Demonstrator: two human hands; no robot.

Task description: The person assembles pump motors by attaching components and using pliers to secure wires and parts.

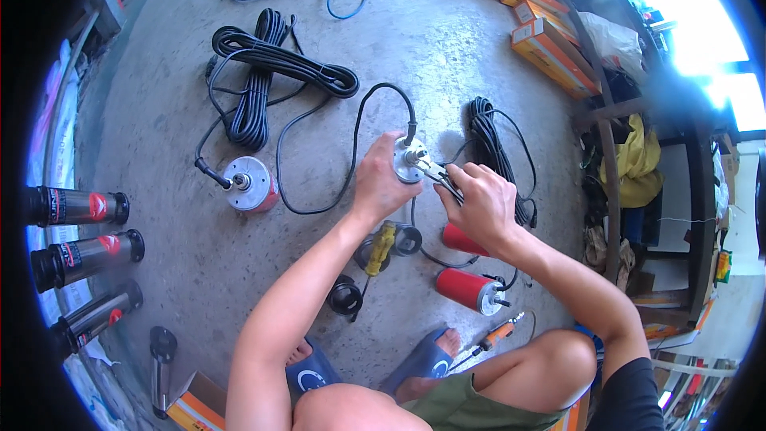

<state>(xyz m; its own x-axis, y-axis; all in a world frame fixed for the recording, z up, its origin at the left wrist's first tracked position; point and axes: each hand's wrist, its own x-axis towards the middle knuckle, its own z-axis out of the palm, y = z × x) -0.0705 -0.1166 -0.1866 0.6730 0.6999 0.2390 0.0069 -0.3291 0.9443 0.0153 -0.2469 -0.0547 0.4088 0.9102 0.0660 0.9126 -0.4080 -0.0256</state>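
My left hand (pixel 378 180) is wrapped round the side of an upright motor with a silver round top (pixel 402 169). A black cable rises out of that top and loops to the left. In my right hand (pixel 487 201) is a pair of pliers (pixel 433 170), its jaws at the small shaft in the middle of the motor's top. Whether the jaws grip the shaft I cannot tell. Below my left wrist, a screwdriver with a yellow handle (pixel 382 246) leans over black round fittings (pixel 345 297). A second motor (pixel 248 182) stands to the left, its cable attached.
Coiled black cables (pixel 254 80) lie ahead on the concrete floor, with another coil (pixel 496 144) at right. Red cylinders (pixel 464 289) and an orange tool (pixel 500 334) rest near my knee. Clear tubes (pixel 88 251) line the left; orange boxes (pixel 554 56) and a rack (pixel 613 160) border the right.
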